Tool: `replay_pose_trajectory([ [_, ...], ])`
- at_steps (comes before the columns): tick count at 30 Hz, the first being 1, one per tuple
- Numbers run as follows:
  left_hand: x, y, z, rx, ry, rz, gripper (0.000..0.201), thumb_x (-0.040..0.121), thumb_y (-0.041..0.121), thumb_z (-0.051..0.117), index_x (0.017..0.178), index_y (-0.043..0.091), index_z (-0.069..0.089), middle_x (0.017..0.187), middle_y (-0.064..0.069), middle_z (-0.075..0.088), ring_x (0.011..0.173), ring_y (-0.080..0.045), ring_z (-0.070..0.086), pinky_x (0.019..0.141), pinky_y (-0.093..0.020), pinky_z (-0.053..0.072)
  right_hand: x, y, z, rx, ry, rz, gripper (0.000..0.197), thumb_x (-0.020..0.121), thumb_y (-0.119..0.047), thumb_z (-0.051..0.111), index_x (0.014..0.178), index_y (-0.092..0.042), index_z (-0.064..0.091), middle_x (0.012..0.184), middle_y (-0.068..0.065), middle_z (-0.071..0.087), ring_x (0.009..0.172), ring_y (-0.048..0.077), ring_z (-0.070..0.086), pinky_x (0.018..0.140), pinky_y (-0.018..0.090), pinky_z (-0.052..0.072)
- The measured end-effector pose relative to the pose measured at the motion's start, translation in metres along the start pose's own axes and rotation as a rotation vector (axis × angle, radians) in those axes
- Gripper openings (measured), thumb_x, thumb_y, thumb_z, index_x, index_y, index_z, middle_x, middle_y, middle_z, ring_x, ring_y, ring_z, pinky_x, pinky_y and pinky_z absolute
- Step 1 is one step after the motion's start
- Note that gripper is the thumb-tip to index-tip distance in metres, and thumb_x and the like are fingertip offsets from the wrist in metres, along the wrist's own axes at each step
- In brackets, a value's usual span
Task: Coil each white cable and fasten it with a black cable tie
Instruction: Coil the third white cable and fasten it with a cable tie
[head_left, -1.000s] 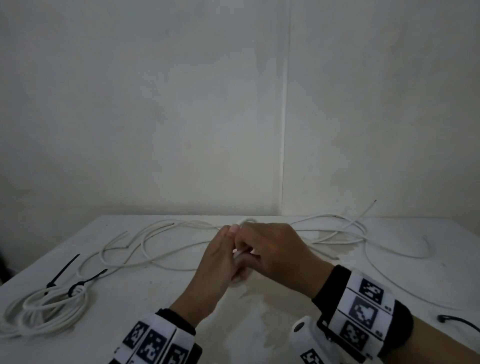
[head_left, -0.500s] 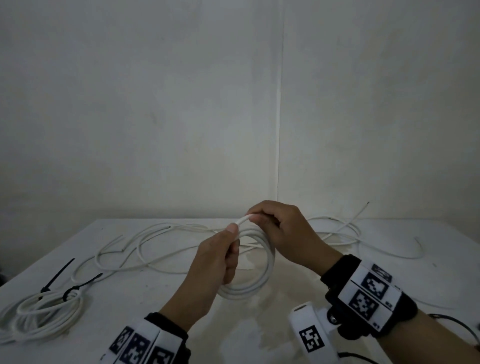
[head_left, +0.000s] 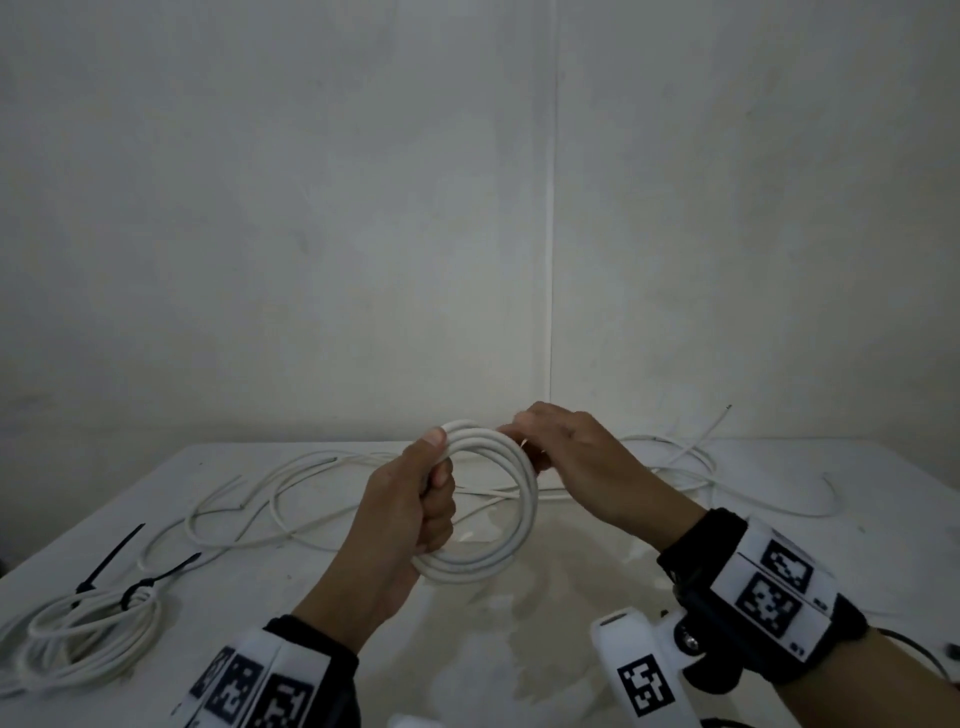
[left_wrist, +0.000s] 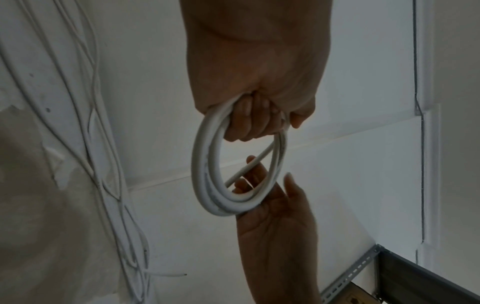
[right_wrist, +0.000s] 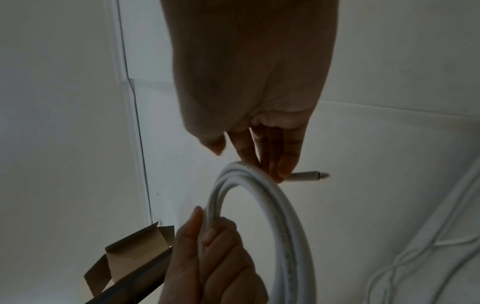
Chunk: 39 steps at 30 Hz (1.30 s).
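I am in the coiling step for the second white cable. My left hand (head_left: 415, 512) grips the coil (head_left: 498, 499) with all fingers curled around its left side, thumb on top, and holds it upright above the table (head_left: 779, 561). My right hand (head_left: 576, 462) is at the top right of the coil; its fingers are nearly straight and they pinch the free end of the cable (right_wrist: 306, 175) against the ring, as the right wrist view shows. The short end sticks out beyond the fingertips.

I judge that the coil is almost complete, with a few turns lying side by side. The next move needs me to tuck this end along the turns, keep the left grip firm so the turns do not spring apart, and then reach with the right hand for a black tie (head_left: 111, 558). One loose tie lies far left on the table, beside the finished bundle (head_left: 83, 639), which already carries a tie. Other loose cables (head_left: 291, 499) lie behind my hands.

Both forearms rise from the bottom edge, wrists level, hands close together.
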<state>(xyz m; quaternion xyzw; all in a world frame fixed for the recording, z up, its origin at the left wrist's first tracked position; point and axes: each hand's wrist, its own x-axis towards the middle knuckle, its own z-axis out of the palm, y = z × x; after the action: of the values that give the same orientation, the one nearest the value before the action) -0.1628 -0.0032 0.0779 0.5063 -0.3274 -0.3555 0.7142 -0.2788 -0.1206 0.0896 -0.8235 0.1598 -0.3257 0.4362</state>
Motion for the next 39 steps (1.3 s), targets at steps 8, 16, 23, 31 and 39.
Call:
replay_pose_trajectory([
  [8, 0.002, 0.001, 0.003, 0.008, 0.004, 0.041, 0.043, 0.095, 0.031, 0.038, 0.055, 0.016, 0.035, 0.039, 0.008, 0.023, 0.031, -0.005, 0.016, 0.034, -0.016, 0.014, -0.014, -0.002, 0.013, 0.130, -0.034, -0.009, 0.010, 0.086, -0.020, 0.062, 0.082, -0.013, 0.067, 0.075, 0.012, 0.067, 0.064, 0.011, 0.058, 0.065, 0.024, 0.048],
  [16, 0.000, -0.006, 0.005, 0.048, 0.022, 0.011, 0.044, 0.096, 0.031, 0.038, 0.054, 0.016, 0.035, 0.039, 0.008, 0.023, 0.032, -0.005, 0.017, 0.034, -0.016, 0.015, -0.020, 0.004, 0.019, 0.387, -0.058, 0.111, 0.017, 0.091, -0.015, 0.052, 0.081, -0.010, 0.064, 0.056, -0.008, 0.065, 0.053, 0.004, 0.055, 0.058, 0.014, 0.045],
  [23, 0.000, -0.009, 0.007, 0.067, 0.027, 0.013, 0.045, 0.096, 0.031, 0.036, 0.054, 0.016, 0.035, 0.038, 0.008, 0.023, 0.032, -0.006, 0.016, 0.035, -0.018, 0.015, -0.020, 0.008, 0.026, 0.614, -0.054, 0.177, 0.016, 0.081, -0.021, 0.055, 0.080, -0.006, 0.061, 0.055, -0.006, 0.061, 0.048, 0.004, 0.051, 0.052, 0.014, 0.043],
  [31, 0.001, -0.008, 0.002, 0.101, 0.047, 0.047, 0.045, 0.096, 0.029, 0.038, 0.053, 0.015, 0.038, 0.038, 0.007, 0.025, 0.032, -0.005, 0.019, 0.033, -0.015, 0.018, -0.020, -0.002, 0.020, 0.661, -0.200, 0.263, 0.018, 0.078, -0.019, 0.063, 0.077, -0.004, 0.055, 0.058, 0.001, 0.052, 0.055, 0.013, 0.050, 0.061, 0.023, 0.044],
  [39, -0.001, -0.007, 0.007, 0.127, 0.086, 0.056, 0.045, 0.096, 0.029, 0.039, 0.053, 0.014, 0.039, 0.037, 0.008, 0.028, 0.032, -0.005, 0.020, 0.034, -0.015, 0.018, -0.017, -0.013, 0.020, 0.541, -0.140, 0.213, 0.030, 0.083, -0.039, 0.055, 0.084, -0.009, 0.059, 0.050, -0.004, 0.040, 0.042, 0.009, 0.034, 0.050, 0.025, 0.034],
])
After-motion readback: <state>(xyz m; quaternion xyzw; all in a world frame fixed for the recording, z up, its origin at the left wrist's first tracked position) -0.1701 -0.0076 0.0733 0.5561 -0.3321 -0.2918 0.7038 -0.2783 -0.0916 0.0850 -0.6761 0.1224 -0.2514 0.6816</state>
